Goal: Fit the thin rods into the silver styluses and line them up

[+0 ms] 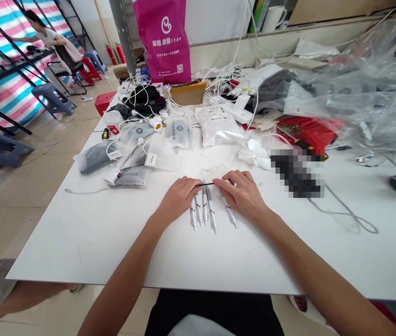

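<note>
My left hand (180,197) and my right hand (244,192) face each other over the middle of the white table (240,261). Between their pinched fingertips stretches a short, thin black strip (207,184); its exact kind is too small to make out. Both hands are closed on its ends. Beneath it lie several white and grey pens (212,217), side by side with their clear ends pointing toward me. One more pen (230,213) lies apart from these, its upper part hidden under my right hand.
Bagged items (128,177) and a white packet (219,126) lie beyond my hands. A pixelated dark object (296,175) with a grey cable is to the right. Behind stand a magenta bag (165,42), tangled cables and clear plastic (359,93). A person sits at far left.
</note>
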Demonstrator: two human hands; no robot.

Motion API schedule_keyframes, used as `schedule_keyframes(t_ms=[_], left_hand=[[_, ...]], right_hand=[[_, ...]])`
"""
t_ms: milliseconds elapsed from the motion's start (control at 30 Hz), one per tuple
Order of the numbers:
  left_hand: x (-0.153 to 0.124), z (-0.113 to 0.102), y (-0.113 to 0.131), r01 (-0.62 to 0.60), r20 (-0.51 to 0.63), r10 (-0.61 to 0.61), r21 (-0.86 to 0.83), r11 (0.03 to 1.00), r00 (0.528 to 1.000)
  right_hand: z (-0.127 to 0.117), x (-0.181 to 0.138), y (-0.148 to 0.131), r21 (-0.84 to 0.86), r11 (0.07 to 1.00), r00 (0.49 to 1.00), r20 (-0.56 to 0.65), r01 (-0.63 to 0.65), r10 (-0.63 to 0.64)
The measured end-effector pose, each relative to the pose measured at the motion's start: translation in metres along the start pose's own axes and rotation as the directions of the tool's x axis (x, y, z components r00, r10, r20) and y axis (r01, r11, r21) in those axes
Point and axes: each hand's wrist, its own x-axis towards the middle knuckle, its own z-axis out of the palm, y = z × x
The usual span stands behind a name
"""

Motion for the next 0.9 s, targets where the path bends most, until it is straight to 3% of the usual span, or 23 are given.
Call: schedule_keyframes(t_ms=[133,367,600,900], left_hand=[[0.0,0.005,0.004,-0.057,0.031,0.057,-0.001,0.998,0.998],[0.0,0.007,0.004,-0.062,0.013,0.061,0.085,0.994,0.998],[0.002,-0.002,-0.001,0.019,-0.083,-0.01,0.114,0.993,0.997],[0.001,0.0,0.001,-0.011,-0.042,0.016,0.1,0.995,0.999]], right_hand=[[0.0,0.001,-0.009,-0.012,0.998,0.998,0.019,0.061,-0.061],[0.002,0.001,-0.011,0.147,0.988,0.999,-0.013,0.036,-0.034],[-0.006,0.002,-0.001,0.05,0.999,0.997,-0.075,-0.007,0.01],[-0.002,0.0,-0.005,0.103,0.995,0.999,-0.048,0.002,0.003]])
